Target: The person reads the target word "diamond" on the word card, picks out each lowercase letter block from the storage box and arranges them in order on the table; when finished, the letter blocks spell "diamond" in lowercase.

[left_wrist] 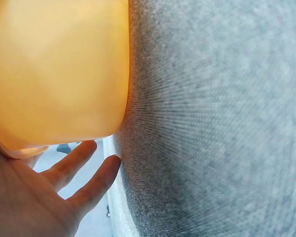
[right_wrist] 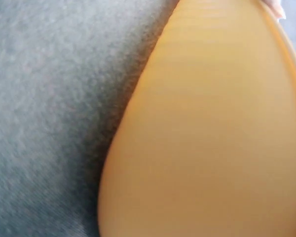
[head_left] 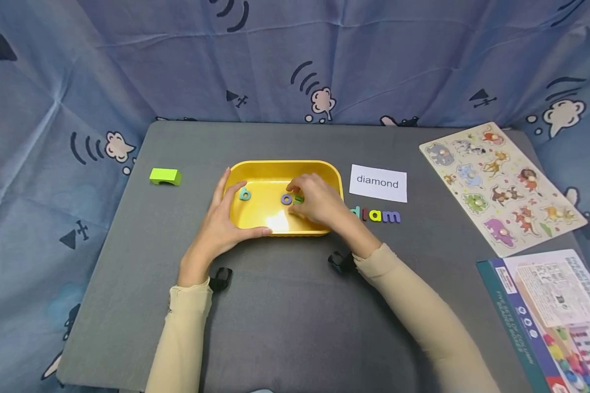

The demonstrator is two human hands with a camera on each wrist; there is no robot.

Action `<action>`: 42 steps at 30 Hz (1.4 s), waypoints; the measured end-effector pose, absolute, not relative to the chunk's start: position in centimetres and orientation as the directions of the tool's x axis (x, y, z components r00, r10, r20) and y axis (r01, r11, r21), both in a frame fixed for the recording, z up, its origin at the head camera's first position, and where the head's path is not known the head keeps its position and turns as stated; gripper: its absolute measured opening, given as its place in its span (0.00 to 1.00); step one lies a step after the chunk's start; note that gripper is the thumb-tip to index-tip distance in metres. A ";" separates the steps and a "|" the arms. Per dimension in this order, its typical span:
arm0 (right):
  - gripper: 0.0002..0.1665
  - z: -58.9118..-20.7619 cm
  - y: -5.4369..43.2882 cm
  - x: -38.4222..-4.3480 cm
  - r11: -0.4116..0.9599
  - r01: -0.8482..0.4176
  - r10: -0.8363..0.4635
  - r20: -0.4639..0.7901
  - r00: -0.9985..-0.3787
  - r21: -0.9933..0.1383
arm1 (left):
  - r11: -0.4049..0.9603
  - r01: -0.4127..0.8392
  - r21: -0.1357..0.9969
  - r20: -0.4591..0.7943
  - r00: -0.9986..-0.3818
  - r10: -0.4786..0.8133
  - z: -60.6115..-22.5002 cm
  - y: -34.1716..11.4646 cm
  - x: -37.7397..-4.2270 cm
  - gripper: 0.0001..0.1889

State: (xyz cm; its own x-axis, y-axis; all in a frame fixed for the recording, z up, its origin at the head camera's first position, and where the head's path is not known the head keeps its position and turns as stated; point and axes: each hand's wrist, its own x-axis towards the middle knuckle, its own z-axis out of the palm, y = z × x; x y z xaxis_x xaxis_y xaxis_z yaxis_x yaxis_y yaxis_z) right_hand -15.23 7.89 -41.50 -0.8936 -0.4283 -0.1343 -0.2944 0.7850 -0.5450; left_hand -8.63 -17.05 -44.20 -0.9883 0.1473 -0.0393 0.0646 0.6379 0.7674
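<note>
Spanning a glossy tray's rim (head_left: pixel 285 161), the left hand (head_left: pixel 220 221) spreads wide. The right hand (head_left: pixel 319 201) arches by a letter (head_left: pixel 299 200), hold unclear.

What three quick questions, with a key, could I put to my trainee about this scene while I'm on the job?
1. Multiple choice: which word is printed on the white card?
A. elephant
B. diamond
C. tray
2. True or false: the green block lies inside the yellow tray.
3. Short answer: which hand's fingers are poised around the small green letter in the tray?

Key:
1. B, diamond.
2. False: it lies on the table, to the left of the tray.
3. The right hand; whether it grips the piece cannot be told from these views.
</note>
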 end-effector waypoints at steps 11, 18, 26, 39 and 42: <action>0.19 -42.1 7.2 -15.5 0.801 -0.347 -0.457 -0.125 -0.880 -0.487 | 0.642 0.073 0.764 -0.031 -0.988 0.149 -44.2 -17.0 -8.7 0.60; 0.13 -42.4 6.9 -15.4 0.805 -0.360 -0.458 -0.109 -0.882 -0.472 | 0.645 0.076 0.760 -0.030 -0.988 0.151 -44.2 -17.1 -8.7 0.60; 0.11 -40.9 8.3 -15.1 0.739 -0.338 -0.454 -0.060 -0.889 -0.583 | 0.638 0.071 0.766 -0.032 -0.988 0.148 -44.2 -17.0 -8.7 0.60; 0.14 -39.4 14.1 -12.7 0.594 -0.341 -0.394 0.106 -0.913 -0.729 | 0.644 0.071 0.762 -0.029 -0.989 0.143 -44.2 -17.0 -8.6 0.60; 0.14 -39.7 15.9 -12.1 0.590 -0.360 -0.338 0.184 -0.923 -0.723 | 0.639 0.073 0.765 -0.025 -0.989 0.143 -44.2 -17.1 -8.6 0.60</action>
